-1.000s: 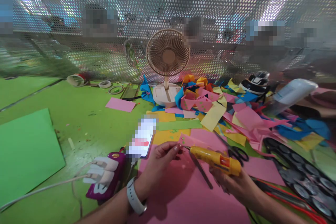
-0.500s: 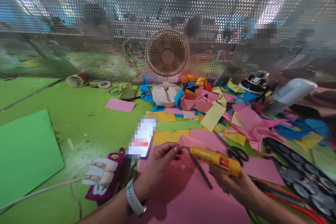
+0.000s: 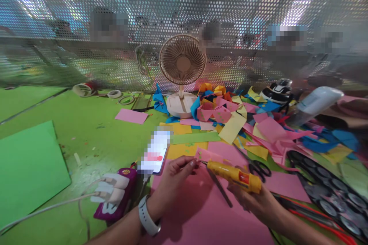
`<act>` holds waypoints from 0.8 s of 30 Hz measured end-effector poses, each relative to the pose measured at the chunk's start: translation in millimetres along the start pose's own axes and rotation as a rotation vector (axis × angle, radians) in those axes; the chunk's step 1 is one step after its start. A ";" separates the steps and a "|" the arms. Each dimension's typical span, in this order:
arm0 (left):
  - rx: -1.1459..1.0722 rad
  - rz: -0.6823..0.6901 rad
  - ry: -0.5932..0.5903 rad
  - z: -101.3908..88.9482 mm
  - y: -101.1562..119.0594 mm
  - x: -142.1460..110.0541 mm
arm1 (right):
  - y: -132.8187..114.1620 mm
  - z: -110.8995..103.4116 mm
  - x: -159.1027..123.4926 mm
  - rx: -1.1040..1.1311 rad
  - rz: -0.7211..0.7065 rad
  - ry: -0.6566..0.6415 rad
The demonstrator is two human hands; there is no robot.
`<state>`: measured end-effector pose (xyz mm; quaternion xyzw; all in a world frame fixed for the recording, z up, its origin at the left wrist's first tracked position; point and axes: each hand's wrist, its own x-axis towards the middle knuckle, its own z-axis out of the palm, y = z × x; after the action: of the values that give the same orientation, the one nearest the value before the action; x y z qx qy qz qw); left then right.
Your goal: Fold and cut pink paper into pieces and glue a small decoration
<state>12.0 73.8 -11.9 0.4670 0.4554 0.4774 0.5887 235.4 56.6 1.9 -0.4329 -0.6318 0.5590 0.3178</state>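
Observation:
My right hand (image 3: 254, 201) is wrapped round a yellow glue gun (image 3: 234, 176) whose nozzle points left. My left hand (image 3: 174, 182) pinches a small pink paper piece (image 3: 205, 155) right at the nozzle tip. Both hands hover over a large pink sheet (image 3: 207, 214) at the near edge. A white band sits on my left wrist. Black-handled scissors (image 3: 257, 167) lie just behind the glue gun, blades pointing away to the left.
A phone (image 3: 155, 153) lies left of my left hand, beside a purple power strip (image 3: 115, 195) with white plugs. A small fan (image 3: 182, 72) stands behind a heap of coloured paper scraps (image 3: 244, 122). A green sheet (image 3: 27, 168) lies far left; a black tray (image 3: 330, 191) right. Perforated metal screen behind.

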 end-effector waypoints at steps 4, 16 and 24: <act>0.128 0.097 -0.005 -0.6 3.2 -1.5 | -7.5 -0.3 -1.2 -0.038 0.023 -0.002; -0.014 0.074 0.114 -1.4 6.4 -0.2 | -3.9 -52.7 -25.8 -0.821 -0.301 0.263; -0.290 0.047 0.272 -1.7 21.7 1.6 | 65.1 -158.6 -95.5 -1.245 0.175 0.645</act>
<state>7.6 77.9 9.1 0.3191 0.4464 0.6102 0.5715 428.7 38.8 -26.7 -0.7275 -0.6713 -0.0390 0.1364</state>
